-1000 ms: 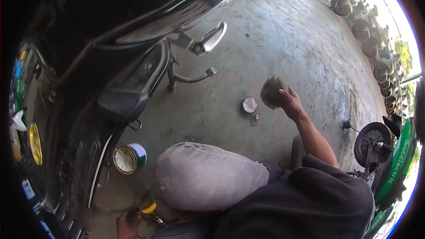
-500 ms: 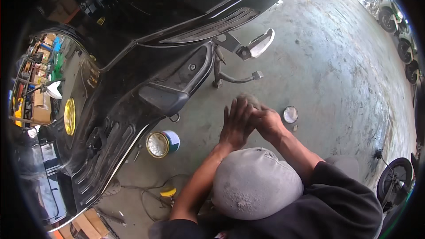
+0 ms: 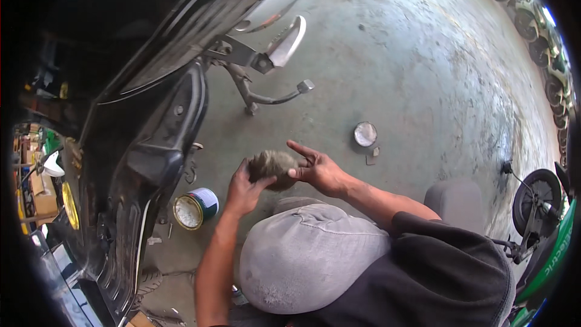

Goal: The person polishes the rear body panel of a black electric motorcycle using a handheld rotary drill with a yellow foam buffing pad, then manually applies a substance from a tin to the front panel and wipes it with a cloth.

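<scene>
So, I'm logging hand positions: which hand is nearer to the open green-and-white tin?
Left. The left hand is just right of the tin, holding the greyish wad; the right hand is farther right, at the wad's far edge.

Left fingers [image 3: 241, 173] curled, right fingers [image 3: 300, 148] spread, both forearms [image 3: 381, 201] bare

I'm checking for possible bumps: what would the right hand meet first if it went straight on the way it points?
Most likely the grey-brown wad in the left hand; the right hand's thumb looks close to it or touching, though depth is unclear.
</scene>
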The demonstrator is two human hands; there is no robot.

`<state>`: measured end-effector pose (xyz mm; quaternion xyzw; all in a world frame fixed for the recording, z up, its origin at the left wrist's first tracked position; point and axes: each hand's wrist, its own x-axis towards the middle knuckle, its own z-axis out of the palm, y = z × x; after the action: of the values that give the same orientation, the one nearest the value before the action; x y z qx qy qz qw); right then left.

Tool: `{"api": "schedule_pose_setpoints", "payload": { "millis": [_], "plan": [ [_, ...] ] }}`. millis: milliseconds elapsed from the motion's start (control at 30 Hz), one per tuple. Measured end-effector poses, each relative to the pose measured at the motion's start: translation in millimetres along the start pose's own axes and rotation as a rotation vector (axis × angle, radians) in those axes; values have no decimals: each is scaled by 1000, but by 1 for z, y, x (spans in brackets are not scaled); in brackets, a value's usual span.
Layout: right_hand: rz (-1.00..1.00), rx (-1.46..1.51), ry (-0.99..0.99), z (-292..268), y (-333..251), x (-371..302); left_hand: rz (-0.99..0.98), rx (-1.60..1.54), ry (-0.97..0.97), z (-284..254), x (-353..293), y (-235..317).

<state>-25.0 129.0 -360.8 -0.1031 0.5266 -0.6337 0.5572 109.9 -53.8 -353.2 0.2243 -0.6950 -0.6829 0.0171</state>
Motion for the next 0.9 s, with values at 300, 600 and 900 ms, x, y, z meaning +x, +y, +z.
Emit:
{"api": "schedule_pose_setpoints", "payload": {
  "millis": [300,600,900],
  "plan": [
    [-136,-1429,744,-144,4,-35,-397,893,-91,-90,-124,43],
    [-139,-157,378,-138,-22,-36,-277,942,127,-94,-198,61],
    [-99,431,-630,86,-144,-45,246,329,216,-107,-224,130]
  ]
}}
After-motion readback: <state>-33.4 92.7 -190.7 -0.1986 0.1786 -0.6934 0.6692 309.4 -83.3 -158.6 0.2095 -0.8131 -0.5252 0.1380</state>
